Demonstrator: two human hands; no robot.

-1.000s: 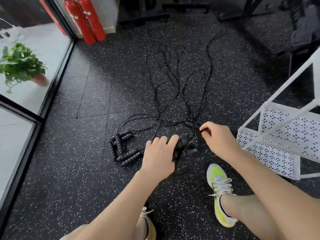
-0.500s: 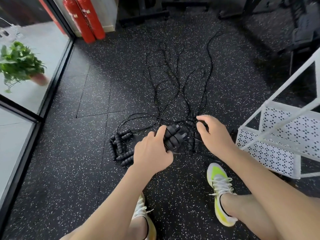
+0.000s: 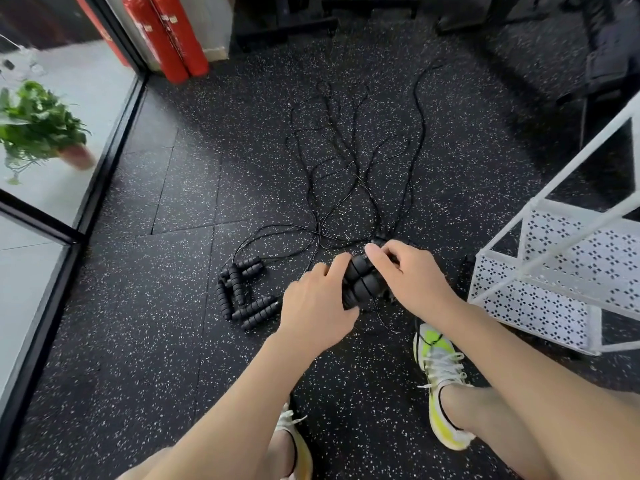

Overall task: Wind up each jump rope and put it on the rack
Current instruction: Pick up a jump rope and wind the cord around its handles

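Note:
Several black jump ropes [image 3: 349,174] lie stretched out and tangled on the speckled rubber floor. My left hand [image 3: 317,306] grips a pair of black ribbed handles [image 3: 360,282] just above the floor. My right hand [image 3: 412,277] lies over the same handles from the right, its fingers curled on their top end. A loose cluster of further handles [image 3: 242,294] rests on the floor to the left of my left hand. The white perforated metal rack [image 3: 540,282] stands on the right, close to my right forearm.
Two red fire extinguishers [image 3: 166,36] stand at the back left beside a glass wall. A potted green plant [image 3: 38,126] sits behind the glass. Dark gym equipment [image 3: 602,57] fills the back right. My shoe [image 3: 440,382] is planted near the rack.
My left hand has lifted the pair of handles and turned them upright. My right hand moved left from the floor cords onto the top of those handles.

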